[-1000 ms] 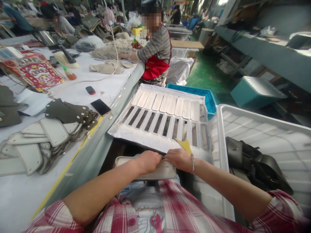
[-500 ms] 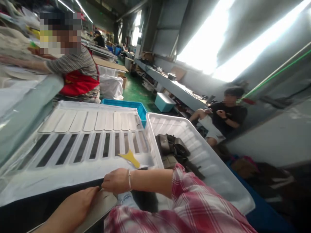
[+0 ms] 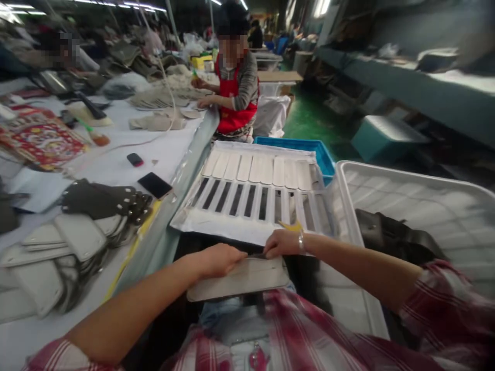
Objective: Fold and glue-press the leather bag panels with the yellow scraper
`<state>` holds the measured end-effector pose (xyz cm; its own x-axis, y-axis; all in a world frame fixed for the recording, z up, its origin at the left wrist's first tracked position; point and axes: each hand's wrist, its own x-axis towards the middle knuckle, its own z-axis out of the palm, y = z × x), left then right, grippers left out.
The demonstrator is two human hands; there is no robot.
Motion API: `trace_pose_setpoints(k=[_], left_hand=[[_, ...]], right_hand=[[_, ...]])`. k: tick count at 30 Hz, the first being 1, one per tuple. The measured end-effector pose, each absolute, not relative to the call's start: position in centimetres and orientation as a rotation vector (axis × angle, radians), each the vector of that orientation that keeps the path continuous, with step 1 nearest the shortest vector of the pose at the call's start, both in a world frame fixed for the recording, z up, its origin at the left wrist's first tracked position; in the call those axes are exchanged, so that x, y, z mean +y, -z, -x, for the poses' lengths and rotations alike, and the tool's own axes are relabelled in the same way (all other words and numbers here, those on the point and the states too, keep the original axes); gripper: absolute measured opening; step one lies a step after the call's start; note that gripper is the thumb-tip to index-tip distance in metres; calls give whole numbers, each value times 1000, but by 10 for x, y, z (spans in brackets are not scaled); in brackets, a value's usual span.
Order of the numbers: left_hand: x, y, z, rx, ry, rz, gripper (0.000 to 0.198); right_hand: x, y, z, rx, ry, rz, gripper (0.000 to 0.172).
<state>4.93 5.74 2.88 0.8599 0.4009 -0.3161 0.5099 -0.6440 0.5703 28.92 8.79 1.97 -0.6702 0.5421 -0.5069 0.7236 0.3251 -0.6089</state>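
Note:
A pale grey flat panel (image 3: pixel 243 278) lies across my lap. My left hand (image 3: pixel 218 259) rests on its upper edge with the fingers pressed down on it. My right hand (image 3: pixel 283 243) is closed in a pinch at the panel's top edge, on something dark and thin that I cannot make out. Just beyond my hands lies a white sheet (image 3: pixel 216 224) with rows of pale strips (image 3: pixel 255 169) and dark empty slots. A yellow scrap (image 3: pixel 291 225) peeks out behind my right hand.
A white plastic crate (image 3: pixel 410 201) on my right holds dark bags (image 3: pixel 398 237). A blue bin (image 3: pixel 320 152) stands past the sheet. The white table (image 3: pixel 112 165) on my left carries stacked grey panels (image 3: pixel 58 242), dark pieces (image 3: pixel 104 198), a phone (image 3: pixel 154 184). A person in a red apron (image 3: pixel 235 93) works farther along.
The view swung right toward a seated person and back to the table. My hands stayed together at the panel's top edge.

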Motion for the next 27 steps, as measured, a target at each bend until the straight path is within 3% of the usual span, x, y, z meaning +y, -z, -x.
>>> trace_pose_setpoints(k=[6,15,21,27], left_hand=[[55,-21,-20,649,259,-2441,51],[45,-8,-18,654,220,-2655,54],[54,-18,39,629,13,-2288,41],[38,-4,61,680,64,-2498,48]], right_hand=[[94,-8,-287,2144,1782,-1043,41],[89,0,-247,2251,1926,-852,33],[90,-5,-235,2166,1997,-812,38],[92,-2,-198,2275,1899,-712,37]])
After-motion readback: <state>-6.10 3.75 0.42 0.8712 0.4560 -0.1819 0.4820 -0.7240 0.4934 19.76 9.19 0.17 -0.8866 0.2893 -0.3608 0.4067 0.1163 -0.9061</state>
